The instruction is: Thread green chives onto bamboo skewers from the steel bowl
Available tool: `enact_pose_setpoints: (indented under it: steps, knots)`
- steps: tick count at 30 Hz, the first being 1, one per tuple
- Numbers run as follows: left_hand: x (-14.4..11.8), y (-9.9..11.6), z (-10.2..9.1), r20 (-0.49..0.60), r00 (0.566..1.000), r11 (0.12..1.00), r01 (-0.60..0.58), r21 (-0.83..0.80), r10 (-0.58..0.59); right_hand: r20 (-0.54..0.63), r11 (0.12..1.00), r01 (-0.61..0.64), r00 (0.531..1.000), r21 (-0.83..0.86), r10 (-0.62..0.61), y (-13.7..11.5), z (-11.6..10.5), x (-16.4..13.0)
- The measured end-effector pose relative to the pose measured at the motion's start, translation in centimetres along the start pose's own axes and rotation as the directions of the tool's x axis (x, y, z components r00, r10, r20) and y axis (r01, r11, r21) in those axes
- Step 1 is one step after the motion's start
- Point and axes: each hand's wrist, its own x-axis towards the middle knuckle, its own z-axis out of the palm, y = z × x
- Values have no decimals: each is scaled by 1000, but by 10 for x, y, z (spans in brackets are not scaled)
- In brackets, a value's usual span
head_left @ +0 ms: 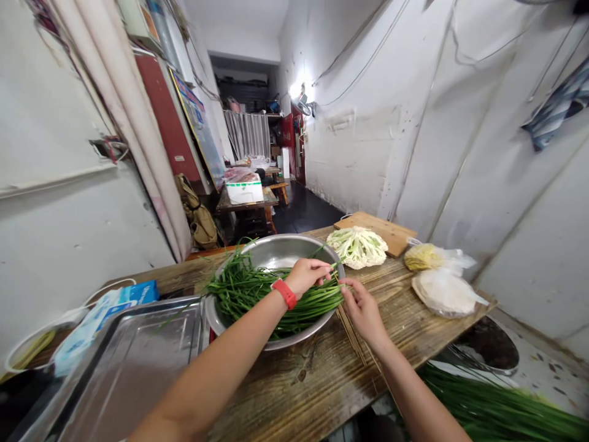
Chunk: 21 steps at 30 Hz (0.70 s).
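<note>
You're facing a narrow room with scuffed white walls [414, 123] on both sides. A dark floor [306, 212] runs back to a striped curtain [248, 134], with a bright lamp [295, 91] glaring above. A low wooden table [246, 205] sits partway down, beyond your worn plank counter [322, 374].

The single head-worn camera looks forward and down from close above a wooden table [322, 374], with both forearms reaching in from the bottom edge and a narrow corridor receding beyond.
</note>
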Motion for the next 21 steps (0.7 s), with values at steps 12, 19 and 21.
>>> enact_pose_setpoints:
  steps: [12, 19, 21]
  knots:
    - [-3, -3, -6, 245, 947, 924, 274, -268, -210, -17, 998, 60, 998, -17, -60, -4, 1, -1]
    - [-3, -3, -6, 263, 944, 897, 285, -338, -201, -37, 998, 69, 997, -13, -70, -5, 2, -2]
    - [-3, -3, -6, 266, 942, 893, 289, -345, -202, -28, 998, 63, 998, -3, -63, -5, 2, -2]
